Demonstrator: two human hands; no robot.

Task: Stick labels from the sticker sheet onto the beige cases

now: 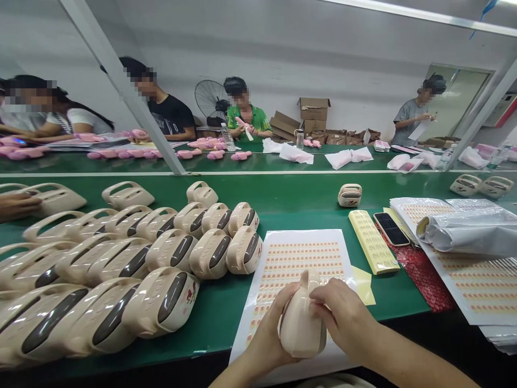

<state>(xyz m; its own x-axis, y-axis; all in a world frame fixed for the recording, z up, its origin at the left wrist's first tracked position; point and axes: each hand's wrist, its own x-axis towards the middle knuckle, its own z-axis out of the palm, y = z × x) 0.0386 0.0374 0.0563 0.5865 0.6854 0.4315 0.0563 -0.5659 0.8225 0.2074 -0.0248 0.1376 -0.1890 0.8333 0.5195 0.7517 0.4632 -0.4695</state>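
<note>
A cream plastic housing with a handle [301, 331] is held above a white sheet of small orange stickers [302, 248]. My left hand [269, 328] wraps round the housing's left side. On its right side, near the handle, my right hand [343, 312] has thumb and forefinger pinched together against the surface; anything between those fingertips is too small to make out. Rows of similar cream housings with dark oval panels [172, 302] stand to the left of the sheet.
Right of the sheet lie a yellow sticker stack [371, 242], a phone [391, 229] and more sticker sheets [476, 280]. A single housing [349, 195] stands behind. Another person's hand [18, 206] touches a housing at far left. People work across the green bench [283, 186].
</note>
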